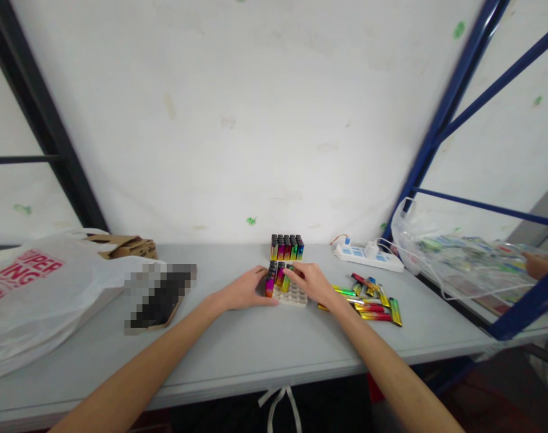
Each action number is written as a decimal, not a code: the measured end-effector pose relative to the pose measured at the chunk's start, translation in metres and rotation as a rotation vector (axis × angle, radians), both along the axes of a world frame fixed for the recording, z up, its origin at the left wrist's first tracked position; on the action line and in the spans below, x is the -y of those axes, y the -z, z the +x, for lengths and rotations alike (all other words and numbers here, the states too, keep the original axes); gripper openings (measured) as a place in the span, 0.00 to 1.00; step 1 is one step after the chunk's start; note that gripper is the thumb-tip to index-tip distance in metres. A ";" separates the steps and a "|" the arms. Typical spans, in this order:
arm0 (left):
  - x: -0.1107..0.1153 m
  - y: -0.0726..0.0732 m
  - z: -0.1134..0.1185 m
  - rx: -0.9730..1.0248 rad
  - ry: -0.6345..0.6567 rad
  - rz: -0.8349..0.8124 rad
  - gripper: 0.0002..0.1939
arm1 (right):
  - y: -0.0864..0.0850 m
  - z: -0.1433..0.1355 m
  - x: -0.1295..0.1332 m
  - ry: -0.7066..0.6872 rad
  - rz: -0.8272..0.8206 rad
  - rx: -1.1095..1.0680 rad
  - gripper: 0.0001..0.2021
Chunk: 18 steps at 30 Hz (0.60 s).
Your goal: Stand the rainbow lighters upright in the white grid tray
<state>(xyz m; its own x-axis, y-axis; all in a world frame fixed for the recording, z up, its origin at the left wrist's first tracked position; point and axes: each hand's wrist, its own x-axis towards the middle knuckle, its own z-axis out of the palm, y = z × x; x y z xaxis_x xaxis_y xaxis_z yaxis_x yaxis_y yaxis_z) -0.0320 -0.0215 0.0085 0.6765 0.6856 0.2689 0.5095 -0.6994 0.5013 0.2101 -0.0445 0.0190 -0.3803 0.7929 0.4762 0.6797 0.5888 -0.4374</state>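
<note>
A small white tray [296, 295] with rows of holes lies on the table, with several shiny coloured lighters standing upright in its left part. My left hand [246, 290] curls round the tray's left side, its thumb along the front corner, next to a purple-and-orange lighter [270, 284]. Between the fingertips of my right hand [313, 284] is a yellow-green lighter [285, 283], held upright over the tray; whether its base sits in a hole I cannot tell. To the right of that hand lies a loose pile of metallic lighters [377, 305], partly hidden by my forearm.
Behind the tray stands a block of several upright lighters [287, 248]. A white power strip [368, 257] with cables lies at the back right, near a blue metal frame [429, 150]. A white plastic bag [71, 294] and cardboard [132, 247] occupy the left. Another person's hand [542, 265] shows far right.
</note>
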 end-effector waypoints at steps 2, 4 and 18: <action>0.000 0.001 0.000 0.007 0.003 0.001 0.33 | 0.002 0.000 -0.001 -0.009 -0.023 -0.019 0.23; -0.001 0.002 0.000 0.002 0.005 0.002 0.34 | 0.004 -0.001 -0.001 -0.019 -0.027 -0.007 0.23; 0.000 0.000 0.000 -0.018 0.002 -0.003 0.35 | 0.002 0.012 -0.008 0.120 0.042 0.059 0.21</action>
<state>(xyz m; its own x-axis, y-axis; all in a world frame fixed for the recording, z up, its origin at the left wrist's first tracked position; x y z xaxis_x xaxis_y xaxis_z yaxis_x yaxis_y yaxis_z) -0.0319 -0.0216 0.0089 0.6828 0.6848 0.2548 0.5169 -0.6992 0.4939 0.2224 -0.0370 0.0170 -0.3123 0.8143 0.4893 0.7701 0.5185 -0.3716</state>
